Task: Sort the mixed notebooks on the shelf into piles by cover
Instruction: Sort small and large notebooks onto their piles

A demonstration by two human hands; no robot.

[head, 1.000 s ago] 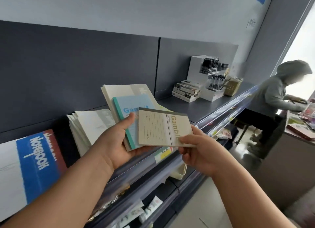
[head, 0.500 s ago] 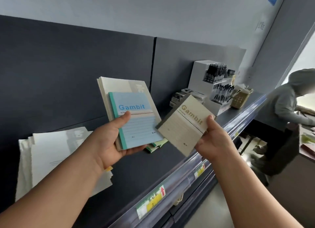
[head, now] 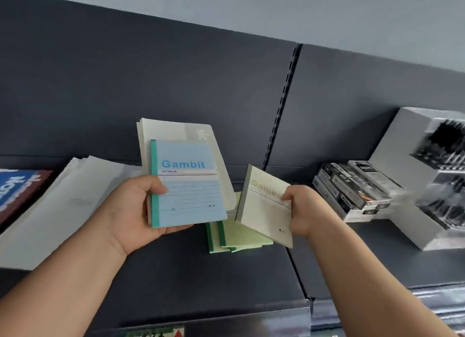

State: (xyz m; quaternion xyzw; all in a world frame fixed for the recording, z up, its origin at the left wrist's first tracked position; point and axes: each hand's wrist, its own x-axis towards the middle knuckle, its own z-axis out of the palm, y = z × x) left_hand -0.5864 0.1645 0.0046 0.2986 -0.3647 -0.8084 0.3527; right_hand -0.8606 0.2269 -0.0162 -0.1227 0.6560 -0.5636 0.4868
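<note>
Dark grey shelf (head: pixel 176 281) against a grey wall panel (head: pixel 125 84). Left hand (head: pixel 130 215) fingers clamp a blue "Gambit" notebook (head: pixel 188 185); right hand (head: pixel 304 210) fingers clamp a beige "Gambit" notebook (head: pixel 264 210).

The red-and-blue notebook (head: pixel 17 193) is cut off by the left edge. The pen display (head: pixel 432 175) runs off the right edge, blurred. The shelf label (head: pixel 156 333) is cropped at the bottom, unreadable.

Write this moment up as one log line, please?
left hand: holds blue notebook stack | right hand: holds beige notebook | green notebooks: on shelf
</note>
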